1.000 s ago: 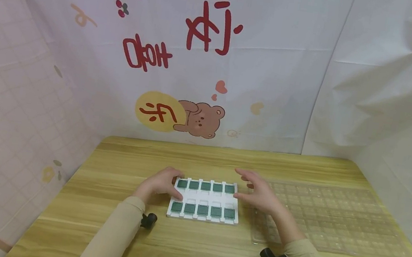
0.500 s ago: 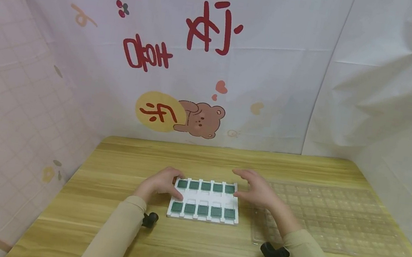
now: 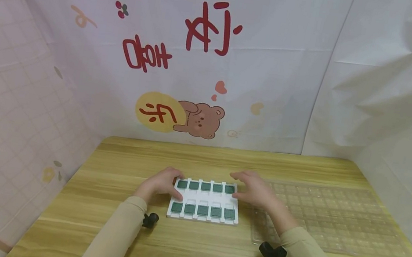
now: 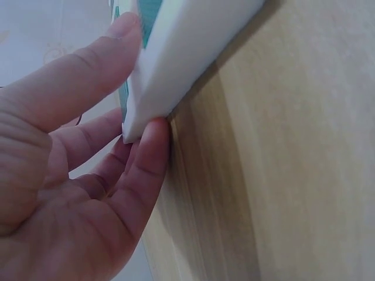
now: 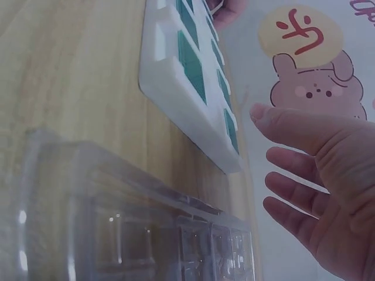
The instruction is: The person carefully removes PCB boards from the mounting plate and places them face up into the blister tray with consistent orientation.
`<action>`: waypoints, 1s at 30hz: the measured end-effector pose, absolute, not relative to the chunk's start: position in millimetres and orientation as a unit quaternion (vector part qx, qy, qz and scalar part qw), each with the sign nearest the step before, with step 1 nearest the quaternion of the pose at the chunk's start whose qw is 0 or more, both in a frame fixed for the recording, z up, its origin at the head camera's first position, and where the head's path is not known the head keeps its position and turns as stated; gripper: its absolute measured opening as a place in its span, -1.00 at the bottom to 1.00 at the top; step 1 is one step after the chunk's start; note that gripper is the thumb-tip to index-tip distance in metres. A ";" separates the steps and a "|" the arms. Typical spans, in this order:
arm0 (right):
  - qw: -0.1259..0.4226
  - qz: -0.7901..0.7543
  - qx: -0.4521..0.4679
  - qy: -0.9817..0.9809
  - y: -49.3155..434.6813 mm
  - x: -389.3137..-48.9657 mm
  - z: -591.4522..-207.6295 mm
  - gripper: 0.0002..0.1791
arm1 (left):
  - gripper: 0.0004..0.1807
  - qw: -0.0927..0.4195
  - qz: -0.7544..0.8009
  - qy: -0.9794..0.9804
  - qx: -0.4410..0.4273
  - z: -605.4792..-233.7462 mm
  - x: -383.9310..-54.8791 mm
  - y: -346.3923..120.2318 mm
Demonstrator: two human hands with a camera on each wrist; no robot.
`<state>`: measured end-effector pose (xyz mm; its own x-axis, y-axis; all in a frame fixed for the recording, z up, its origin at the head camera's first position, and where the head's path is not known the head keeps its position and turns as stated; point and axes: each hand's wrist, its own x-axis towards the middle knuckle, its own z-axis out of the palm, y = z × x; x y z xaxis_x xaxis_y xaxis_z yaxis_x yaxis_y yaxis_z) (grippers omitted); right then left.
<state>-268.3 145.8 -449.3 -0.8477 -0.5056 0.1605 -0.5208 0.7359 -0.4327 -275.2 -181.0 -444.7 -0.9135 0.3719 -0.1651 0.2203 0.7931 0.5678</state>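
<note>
A white tray [image 3: 204,197] lies on the table with two rows of green square chips [image 3: 203,210] set in its slots. My left hand [image 3: 161,182] grips its left end. In the left wrist view the thumb [image 4: 94,73] lies over the tray's top, and the other fingers [image 4: 143,155] curl against its edge. At the opposite end my right hand [image 3: 258,192] hovers by the far right corner, thumb and fingers spread, nothing between them. The right wrist view shows the right fingers [image 5: 296,193] apart from the tray [image 5: 176,96].
To the right, a clear plastic tray [image 3: 336,219] with many small compartments lies flat, partly under the right forearm. The wooden table [image 3: 188,250] ends at a white printed curtain [image 3: 279,68] behind and on both sides.
My right hand has shifted slightly left, toward the white tray's far right corner. The left hand and the white tray have stayed put.
</note>
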 end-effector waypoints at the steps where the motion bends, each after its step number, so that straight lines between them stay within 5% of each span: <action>1: 0.015 0.232 0.274 -0.933 145.2 -268.0 -449.3 -0.31 | -0.28 0.135 0.279 0.937 0.160 -444.8 -274.8 -181.1; 30: 0.045 0.116 0.276 -0.953 123.2 -271.1 -456.3 -0.56 | -0.28 0.135 0.292 0.932 0.170 -446.1 -273.5 -183.8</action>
<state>-271.1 123.2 -456.3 -0.8439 -0.5149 0.1506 -0.5360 0.8212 -0.1961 -273.5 -183.8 -446.1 -0.9056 0.3962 -0.1517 0.2389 0.7718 0.5893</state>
